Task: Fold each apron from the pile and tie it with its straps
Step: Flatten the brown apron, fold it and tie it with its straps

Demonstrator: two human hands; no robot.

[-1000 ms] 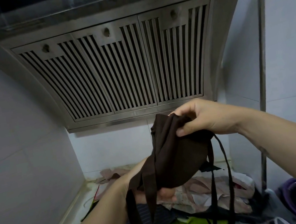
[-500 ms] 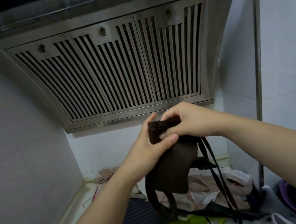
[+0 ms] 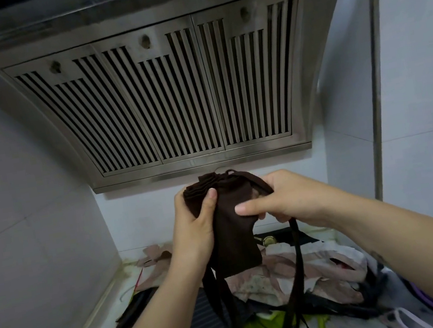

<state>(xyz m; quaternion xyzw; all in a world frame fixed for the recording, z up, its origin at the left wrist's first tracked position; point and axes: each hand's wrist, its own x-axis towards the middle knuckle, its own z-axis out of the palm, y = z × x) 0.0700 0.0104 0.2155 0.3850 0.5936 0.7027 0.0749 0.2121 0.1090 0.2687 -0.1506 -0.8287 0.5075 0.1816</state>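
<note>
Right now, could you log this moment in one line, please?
left hand grips brown apron | right hand holds strap | pile below

The hood (image 3: 171, 100) hangs at 12 o'clock, its lower edge just above the apron (image 3: 235, 234). A wall (image 3: 20, 223) closes 9 o'clock, and a pipe (image 3: 379, 109) stands at 3. At 6 the pile (image 3: 298, 273) covers the tabletop (image 3: 118, 301); straps (image 3: 296, 264) dangle onto it. Open air lies between hood and pile.

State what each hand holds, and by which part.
The left hand grips the folded brown apron near its top end; the right hand pinches its middle and a strap.
</note>
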